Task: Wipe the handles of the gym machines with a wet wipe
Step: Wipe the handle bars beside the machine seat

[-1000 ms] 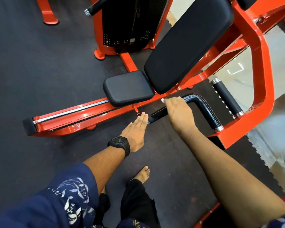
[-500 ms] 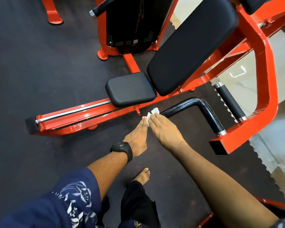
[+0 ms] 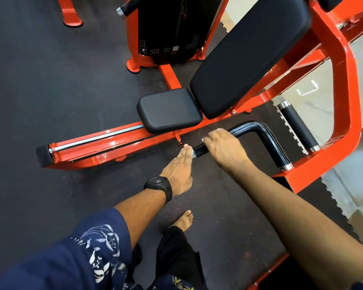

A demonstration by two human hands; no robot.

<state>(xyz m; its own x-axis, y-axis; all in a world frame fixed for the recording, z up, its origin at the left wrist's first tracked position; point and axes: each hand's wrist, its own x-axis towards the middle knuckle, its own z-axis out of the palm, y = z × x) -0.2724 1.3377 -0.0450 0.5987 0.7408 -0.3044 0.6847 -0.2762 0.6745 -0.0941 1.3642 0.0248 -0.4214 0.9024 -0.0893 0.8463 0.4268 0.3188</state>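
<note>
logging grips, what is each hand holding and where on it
Right hand grips the bent black handle near its free end, wet wipe peeking out. Left hand holds nothing; straight fingers touch the handle's end.

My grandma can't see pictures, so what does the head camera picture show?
A person's right hand curls over the bent black metal handle of an orange gym machine, a white scrap, likely the wet wipe, peeking out. The flat left hand touches the handle's tip.

Person wore a short navy sleeve (image 3: 88, 248) on the left arm, with a white leaf-and-flower print. Chunky black watch (image 3: 158, 186), black strap, sat just behind the left hand (image 3: 179, 170). Right hand (image 3: 224, 149) and forearm were bare. Black trousers (image 3: 176, 258) showed below, with one bare foot (image 3: 183, 219).
</note>
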